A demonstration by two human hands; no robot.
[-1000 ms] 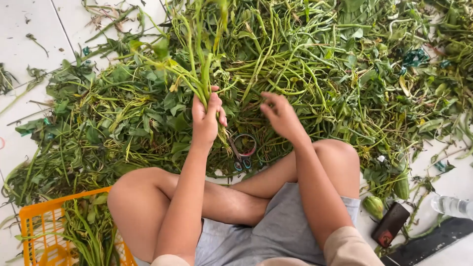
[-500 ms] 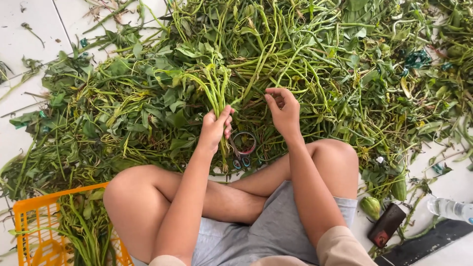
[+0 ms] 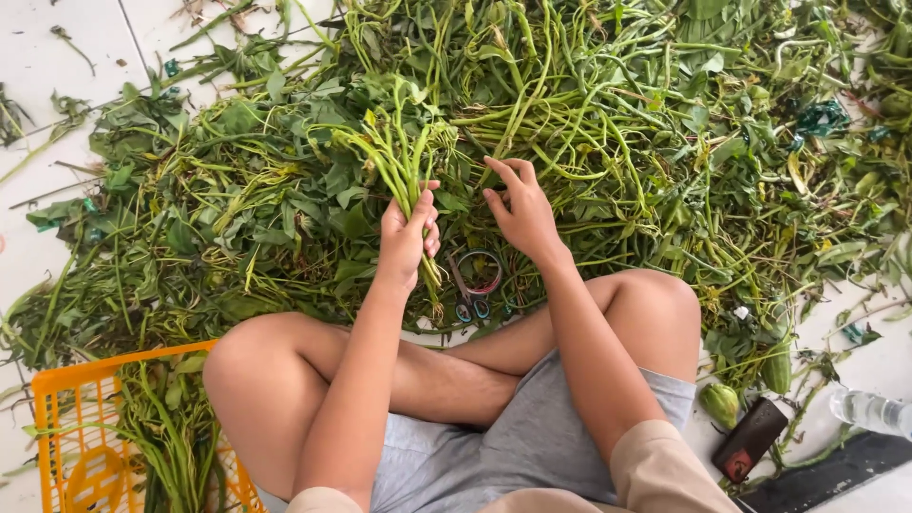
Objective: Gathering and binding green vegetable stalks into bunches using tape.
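Observation:
I sit cross-legged on a white tiled floor before a big heap of green leafy stems (image 3: 608, 114). My left hand (image 3: 407, 237) is closed around a small bunch of green stems (image 3: 399, 152), held upright over the heap. To its right, my right hand (image 3: 521, 211) hovers with fingers spread and curled among loose stems, and I cannot see anything gripped in it. A pair of scissors (image 3: 473, 285) lies on the floor between my hands and my legs.
An orange plastic basket (image 3: 66, 427) with sorted stems stands at my lower left. At lower right lie a dark phone (image 3: 750, 439), a clear bottle (image 3: 872, 410), small green fruits (image 3: 722, 404) and a dark flat object (image 3: 826, 470).
My left hand has lowered the bunch towards my legs. My right hand has come closer to my left and lifted slightly off the heap.

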